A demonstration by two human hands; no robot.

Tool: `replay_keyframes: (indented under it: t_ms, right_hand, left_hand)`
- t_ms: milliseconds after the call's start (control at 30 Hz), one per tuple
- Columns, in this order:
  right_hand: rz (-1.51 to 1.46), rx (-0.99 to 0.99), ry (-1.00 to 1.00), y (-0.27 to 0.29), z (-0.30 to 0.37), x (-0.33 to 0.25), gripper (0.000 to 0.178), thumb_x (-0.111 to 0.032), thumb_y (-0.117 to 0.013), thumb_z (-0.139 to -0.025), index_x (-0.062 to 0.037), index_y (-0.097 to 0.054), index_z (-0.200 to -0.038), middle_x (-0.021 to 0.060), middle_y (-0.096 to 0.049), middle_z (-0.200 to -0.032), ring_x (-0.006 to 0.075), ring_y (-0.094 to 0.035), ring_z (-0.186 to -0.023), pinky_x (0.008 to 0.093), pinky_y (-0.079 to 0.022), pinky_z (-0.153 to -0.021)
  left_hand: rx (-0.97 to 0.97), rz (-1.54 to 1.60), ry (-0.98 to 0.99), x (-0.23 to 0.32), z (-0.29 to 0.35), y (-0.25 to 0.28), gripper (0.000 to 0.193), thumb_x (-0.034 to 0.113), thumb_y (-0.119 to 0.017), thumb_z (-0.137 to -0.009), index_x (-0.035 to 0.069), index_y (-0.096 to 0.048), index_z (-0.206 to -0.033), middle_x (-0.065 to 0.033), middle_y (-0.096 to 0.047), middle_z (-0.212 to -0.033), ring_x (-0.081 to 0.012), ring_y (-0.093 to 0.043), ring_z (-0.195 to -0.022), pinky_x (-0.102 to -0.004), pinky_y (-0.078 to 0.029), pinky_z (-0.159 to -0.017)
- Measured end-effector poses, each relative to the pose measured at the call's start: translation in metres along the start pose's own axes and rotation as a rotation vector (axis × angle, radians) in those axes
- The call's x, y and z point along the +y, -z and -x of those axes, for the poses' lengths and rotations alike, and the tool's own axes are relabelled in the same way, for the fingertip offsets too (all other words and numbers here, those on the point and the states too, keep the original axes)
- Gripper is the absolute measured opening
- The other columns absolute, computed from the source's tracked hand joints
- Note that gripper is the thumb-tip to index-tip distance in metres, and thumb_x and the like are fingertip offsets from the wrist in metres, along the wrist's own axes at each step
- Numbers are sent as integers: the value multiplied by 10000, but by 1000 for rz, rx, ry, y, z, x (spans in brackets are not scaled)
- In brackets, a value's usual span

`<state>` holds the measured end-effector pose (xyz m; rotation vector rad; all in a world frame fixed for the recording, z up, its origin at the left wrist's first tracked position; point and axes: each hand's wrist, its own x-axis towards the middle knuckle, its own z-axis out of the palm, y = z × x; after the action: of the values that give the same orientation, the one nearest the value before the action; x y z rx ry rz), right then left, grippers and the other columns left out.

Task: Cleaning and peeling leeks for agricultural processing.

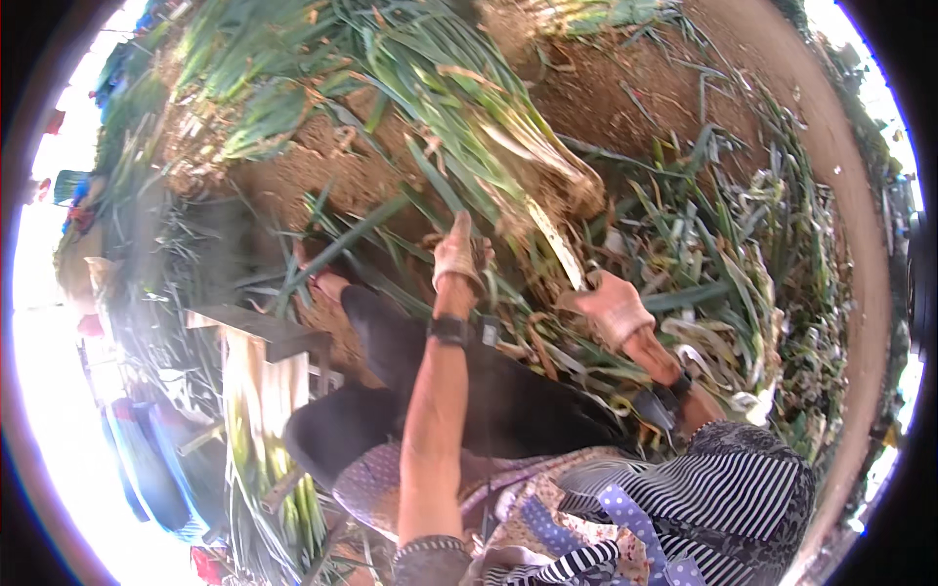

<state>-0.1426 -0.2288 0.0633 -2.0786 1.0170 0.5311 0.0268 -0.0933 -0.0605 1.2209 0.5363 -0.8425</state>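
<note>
striped clothing [723, 488] fronts a blurred patch [490, 330] as right fingers [587, 302] grip a leek [557, 244].

Brn dirt grnd [611, 103] | leek pile [435, 73] up top | loose lvs [728, 230] R side

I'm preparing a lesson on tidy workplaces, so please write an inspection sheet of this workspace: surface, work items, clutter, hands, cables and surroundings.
Surface: bare brown soil, partly covered by plants.
Work items: a bundle of long green stalks with pale, rooty ends; a white stalk slanting down to the right hand.
Clutter: loose leaves heaped on the right.
Left hand: near the middle, one finger pointing away from the person; grip unclear.
Right hand: at the white stalk's lower end; finger closure unclear.
Cables: nothing seen.
Surroundings: a low metal-topped stand at left, with pale stalks beneath its top; the far left is overexposed.
</note>
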Motion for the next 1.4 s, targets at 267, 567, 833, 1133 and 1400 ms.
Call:
replay_keyframes:
  t_ms: [267,567,833,1133,1400]
  right_hand:
    - [138,163,13,24,128,35,385,-373,-702,-675,-45,-628,-860,145,-629,-739,296,-624,-689,355,-492,-639]
    - [286,154,-43,12,88,48,394,-392,-601,-746,-61,-578,-957,165,-632,-709,348,-615,-670,395,-490,-631]
    - [286,139,48,16,83,83,459,-403,-602,-776,-65,-557,-1085,167,-642,-753,321,-628,-697,398,-494,-630]
    - [641,86,441,31,173,140,398,-294,-653,-748,-30,-561,-1032,89,-508,-502,274,-532,-448,375,-388,-437]
    - [554,196,310,5,103,204,337,-275,-673,-736,-119,-608,-1027,133,-589,-919,322,-569,-853,430,-458,-721]
  left_hand:
    - [-405,59,162,-23,31,-46,487,528,-634,-770,79,-511,-915,-96,-588,-658,-236,-597,-526,-340,-469,-424]
    - [-705,-750,232,-51,69,-57,216,201,-476,-905,39,-595,-827,-78,-598,-601,-178,-590,-504,-333,-458,-421]
    - [-345,-605,244,-36,41,-45,452,468,-527,-859,20,-578,-830,-81,-582,-567,-185,-556,-447,-303,-458,-424]
    - [-223,211,158,-23,59,-72,420,460,-678,-763,73,-566,-878,-56,-566,-622,-148,-509,-429,-287,-483,-427]
    - [-428,447,-157,-2,105,-58,320,248,-699,-788,90,-532,-1011,-51,-561,-907,-200,-561,-840,-384,-489,-754]
